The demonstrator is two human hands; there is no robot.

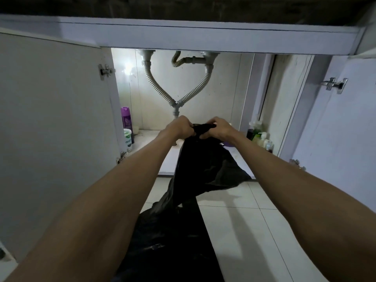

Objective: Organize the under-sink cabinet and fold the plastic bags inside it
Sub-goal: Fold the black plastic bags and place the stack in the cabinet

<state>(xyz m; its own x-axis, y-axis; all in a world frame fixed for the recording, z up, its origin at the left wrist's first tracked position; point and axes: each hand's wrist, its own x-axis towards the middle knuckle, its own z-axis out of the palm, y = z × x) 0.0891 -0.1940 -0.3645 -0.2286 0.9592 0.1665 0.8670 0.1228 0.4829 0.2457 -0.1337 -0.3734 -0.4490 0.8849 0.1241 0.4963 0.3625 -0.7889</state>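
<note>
Looking into the open cabinet [183, 39] under the sink. Gripping the bunched top of a black plastic bag [205, 165] with the left hand [182, 127] and the right hand [218, 129], side by side and close together. Fingers [190, 127] of both hands curled tight round the bag's top edge, clenched on it. Held up in front of the cabinet opening, just below the joining point of the two bendy grey drain pipes [176, 98]. Hanging down from the hands, past the front lip of the cabinet floor [154, 143], then piled on the tiled floor [254, 231] near the bottom of the view. Crumpled and not folded yet, with one loose corner sticking out to the right.

Inside, on the left: a purple spray can [126, 119] standing up at the back, and a white tub [128, 139] with green letters just in front of it. Inside, on the right: a bunch of small bottles [258, 133] packed close beside the wall, some green, some dark. Peeking out below the right wrist: a bit of something purple [227, 143], too hidden to tell what.

Swung wide open on both sides: the left door [50, 119] and the right door [345, 129], with a shiny hinge [335, 85] on the right one.
</note>
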